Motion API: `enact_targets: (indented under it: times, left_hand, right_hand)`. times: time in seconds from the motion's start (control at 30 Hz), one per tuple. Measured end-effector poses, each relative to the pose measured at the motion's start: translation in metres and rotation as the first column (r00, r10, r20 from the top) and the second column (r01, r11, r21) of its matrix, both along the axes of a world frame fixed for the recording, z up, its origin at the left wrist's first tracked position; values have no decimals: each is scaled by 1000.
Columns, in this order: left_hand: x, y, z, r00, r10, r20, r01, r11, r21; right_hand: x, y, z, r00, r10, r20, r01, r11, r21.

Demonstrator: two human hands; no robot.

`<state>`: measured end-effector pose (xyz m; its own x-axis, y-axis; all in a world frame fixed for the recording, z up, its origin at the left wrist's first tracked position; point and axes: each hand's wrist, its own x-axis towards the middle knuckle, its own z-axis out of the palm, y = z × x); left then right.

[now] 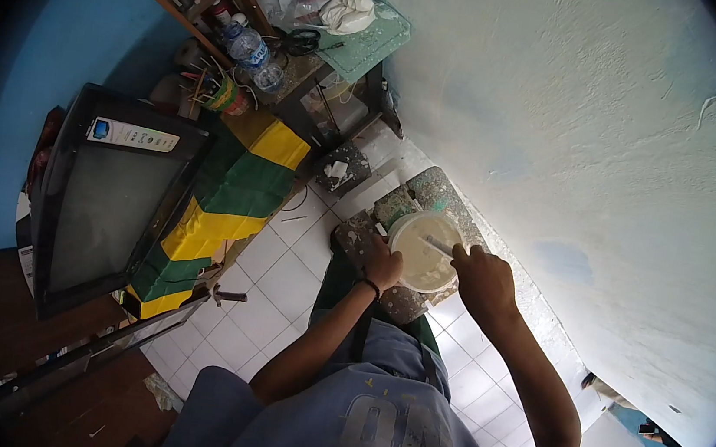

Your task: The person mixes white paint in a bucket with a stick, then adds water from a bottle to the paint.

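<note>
A round whitish tub [403, 274] with pale, wet-looking material in it rests on a paint-spattered surface [406, 305] in front of my body. My left hand [383, 265] is closed on the tub's left rim. Over the right side of the tub, my right hand [483, 276] is closed round the end of a light-coloured tool [436, 246], whose other end reaches into the tub. The tool's far tip is hard to make out against the pale material.
A television [115, 207] stands at the left beside a green and yellow cloth [249, 181]. A plastic bottle [253, 57] and a green board [368, 41] are at the top. A patchy white wall [607, 180] rises at the right above the tiled floor [269, 280].
</note>
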<state>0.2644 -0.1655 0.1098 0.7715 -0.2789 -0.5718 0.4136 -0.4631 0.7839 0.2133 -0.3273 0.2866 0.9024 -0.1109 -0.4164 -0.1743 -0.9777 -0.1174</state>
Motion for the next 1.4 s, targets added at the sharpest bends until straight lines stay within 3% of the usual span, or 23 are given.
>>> enact_targets:
  times: [0.1, 0.2, 0.3, 0.47, 0.6, 0.73, 0.87, 1.07, 1.2, 1.4]
  left_hand:
    - [-1, 0, -14, 996, 42, -79, -45, 998, -44]
    - [0, 1, -5, 999, 11, -48, -10, 1000, 15]
    - [1, -1, 3, 1000, -14, 1, 14, 1000, 13]
    - [0, -2, -16, 994, 31, -103, -38, 997, -61]
    - [5, 1, 1, 990, -58, -127, 62, 998, 31]
    - [1, 3, -17, 994, -48, -97, 49, 999, 3]
    - [4, 2, -3, 979, 0, -206, -6, 1000, -28]
    - [5, -4, -5, 977, 63, -203, -77, 995, -62]
    - [-1, -1, -28, 989, 39, -143, -48, 997, -64]
    - [3, -1, -11, 996, -4, -91, 1, 999, -34]
  right_hand:
    - [-6, -2, 7, 999, -34, -18, 35, 999, 22]
    - [-6, -2, 0, 998, -58, 14, 58, 998, 37]
    - [-2, 0, -38, 999, -43, 21, 43, 999, 24]
    - [23, 18, -99, 999, 33, 19, -34, 998, 47]
    - [23, 32, -103, 997, 61, 52, -64, 996, 69]
    - [23, 29, -98, 995, 3, 95, -11, 996, 85]
    - [14, 23, -107, 999, 34, 21, -36, 996, 79]
    - [12, 11, -86, 997, -80, 21, 79, 997, 17]
    - [6, -8, -38, 993, -88, 75, 84, 995, 53]
    - [-8, -21, 3, 981, -191, 38, 188, 978, 86]
